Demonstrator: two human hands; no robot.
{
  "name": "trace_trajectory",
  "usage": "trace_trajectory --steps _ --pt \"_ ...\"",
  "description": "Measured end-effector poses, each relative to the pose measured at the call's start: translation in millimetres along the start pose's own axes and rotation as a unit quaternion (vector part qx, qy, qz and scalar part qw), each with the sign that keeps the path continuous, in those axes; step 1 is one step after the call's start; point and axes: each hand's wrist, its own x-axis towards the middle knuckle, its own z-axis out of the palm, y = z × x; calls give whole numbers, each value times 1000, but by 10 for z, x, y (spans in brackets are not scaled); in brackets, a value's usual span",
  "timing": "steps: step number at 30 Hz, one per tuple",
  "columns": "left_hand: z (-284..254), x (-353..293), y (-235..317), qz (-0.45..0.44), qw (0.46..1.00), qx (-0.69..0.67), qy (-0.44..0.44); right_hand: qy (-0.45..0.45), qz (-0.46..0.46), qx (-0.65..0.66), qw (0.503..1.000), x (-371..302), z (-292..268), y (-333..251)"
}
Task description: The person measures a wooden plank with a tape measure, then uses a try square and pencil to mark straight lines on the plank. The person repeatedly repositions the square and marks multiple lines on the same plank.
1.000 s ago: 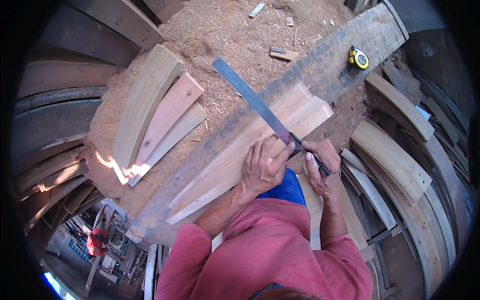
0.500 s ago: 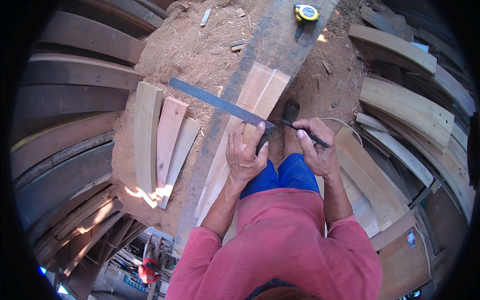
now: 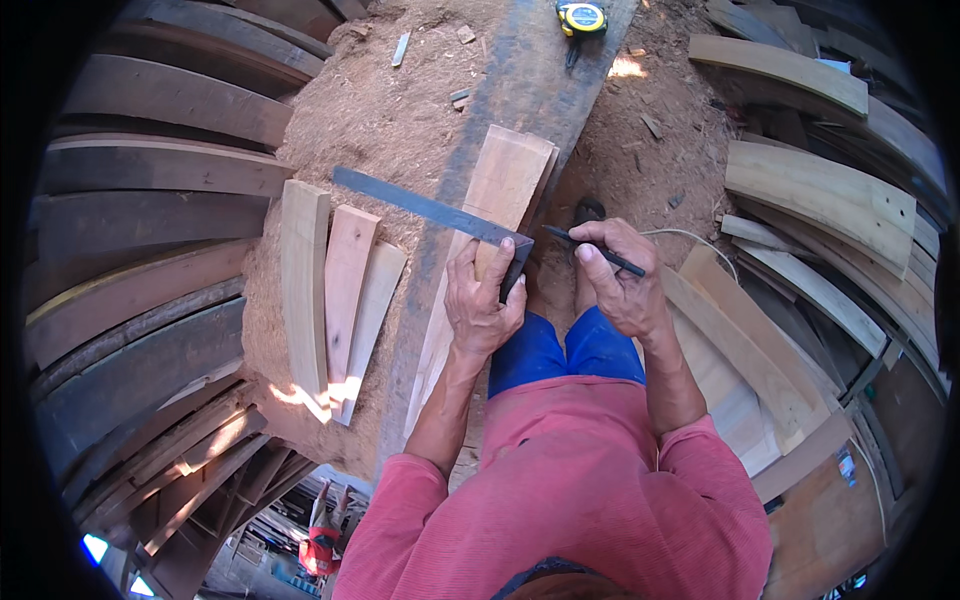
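Observation:
A try square [image 3: 420,207] lies with its dark metal blade across a pale board [image 3: 508,175], the blade's end reaching out past the board's left side. My left hand [image 3: 482,305] is closed around the square's stock, with fingers and thumb near the corner. In my right hand [image 3: 628,285] is a slim black pen [image 3: 627,264], pinched between thumb and fingers. Its tip points left and sits just right of the square's corner, apart from the board. The board rests on a long worn plank [image 3: 500,95], and a second board seems to lie under it.
A yellow and black tape measure [image 3: 581,18] lies on the plank's far end. Three cut boards [image 3: 347,290] lie on sawdust to the left. Stacked timber [image 3: 180,180] lines the left, with more boards [image 3: 815,195] at right. Another person [image 3: 320,550] shows at lower left.
The light strip along the upper board's right side no longer shows, and its top face looks wider. Square and pen have shifted slightly; both hands keep their holds. The whole view has moved a little.

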Motion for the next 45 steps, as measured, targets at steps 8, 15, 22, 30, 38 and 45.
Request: trace_trajectory --steps 8,15,22,30,38,45 --pt "16 -11 -6 -11 1000 11 -2 -22 -17 -13 1000 64 70 -2" --pt "25 -16 -11 -13 1000 5 7 45 26 8 999 -16 97 82" --pt "-21 -38 -27 3 993 -59 101 99 29 -2 995 -59 2 72" --pt "-913 141 -288 -221 865 -329 306 186 -114 -51 975 86 -233 -259" --pt "-1087 101 -612 -339 857 -387 18 87 -87 -135 983 13 -169 -610" --pt "-326 -102 -581 -279 938 -204 -13 -191 104 -299 929 -55 337 -139"
